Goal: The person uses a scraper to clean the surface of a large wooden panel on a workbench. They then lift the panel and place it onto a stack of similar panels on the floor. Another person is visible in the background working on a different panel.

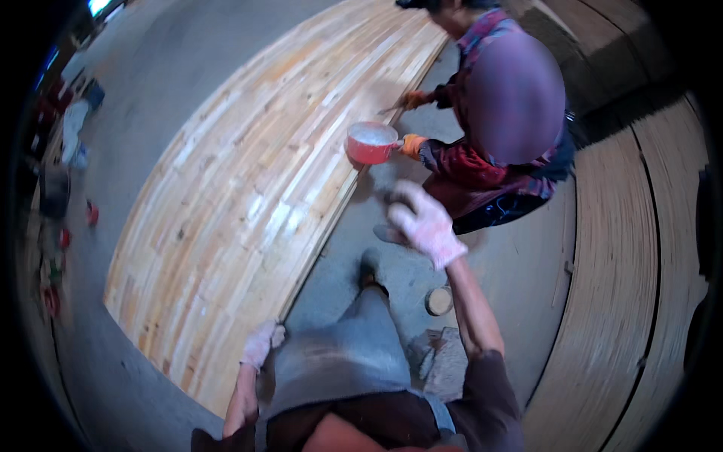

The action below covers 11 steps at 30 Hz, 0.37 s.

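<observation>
A large wooden panel (218, 248) made of many joined strips stretches from the near left to the far right, with shiny patches on its top. My left hand (261, 344), in a pale glove, is at the panel's near right edge, fingers curled against it. My right hand (428, 226), in a pinkish-white glove, is raised off the panel to its right. Motion blurs its fingers; a dark patch by the fingertips cannot be made out. Across from me, a crouching co-worker in orange gloves (412, 145) holds a red pot (370, 143) of pale contents above the panel's edge.
Stacks of long thin wooden sheets (610, 294) stand along the right. A round tin (439, 301) and a crumpled grey sack (448, 365) lie on the floor near my legs. The co-worker (512, 98) occupies the far right side. Assorted items (75, 135) line the left edge.
</observation>
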Tool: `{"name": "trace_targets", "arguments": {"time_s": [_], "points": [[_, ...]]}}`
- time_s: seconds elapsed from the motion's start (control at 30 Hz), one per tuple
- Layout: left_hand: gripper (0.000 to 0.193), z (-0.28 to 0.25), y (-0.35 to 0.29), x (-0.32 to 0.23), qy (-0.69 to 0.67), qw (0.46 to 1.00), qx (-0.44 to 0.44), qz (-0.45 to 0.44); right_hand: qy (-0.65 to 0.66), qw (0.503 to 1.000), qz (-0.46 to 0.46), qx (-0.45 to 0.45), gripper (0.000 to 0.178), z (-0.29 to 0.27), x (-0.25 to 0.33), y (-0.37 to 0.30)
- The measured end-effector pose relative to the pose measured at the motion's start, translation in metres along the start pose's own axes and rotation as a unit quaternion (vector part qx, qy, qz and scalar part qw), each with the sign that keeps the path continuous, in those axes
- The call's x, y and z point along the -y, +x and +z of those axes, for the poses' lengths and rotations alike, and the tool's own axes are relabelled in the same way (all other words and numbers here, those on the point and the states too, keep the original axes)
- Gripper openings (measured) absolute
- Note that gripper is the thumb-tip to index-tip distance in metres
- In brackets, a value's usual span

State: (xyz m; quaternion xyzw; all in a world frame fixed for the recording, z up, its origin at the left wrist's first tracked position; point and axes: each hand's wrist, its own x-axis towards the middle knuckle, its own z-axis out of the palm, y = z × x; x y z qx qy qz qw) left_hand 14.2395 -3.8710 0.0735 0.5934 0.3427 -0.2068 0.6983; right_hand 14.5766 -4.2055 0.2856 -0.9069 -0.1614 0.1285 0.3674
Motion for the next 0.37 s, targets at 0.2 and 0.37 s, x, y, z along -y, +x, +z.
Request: {"name": "trace_targets", "arguments": {"time_s": [0.2, 0.37], "points": [[0.018, 0.097, 0.028, -0.048, -0.281, 0.949, -0.12, -0.084, 0.142, 0.984, -0.072, -0.082, 0.037, -0.093, -0.135, 0.255], [0.023, 0.179, 0.06, -0.124, -0.317, 0.927, -0.174, -0.096, 0.195, 0.975, 0.011, -0.106, 0.036, -0.075, -0.278, 0.348]]}}
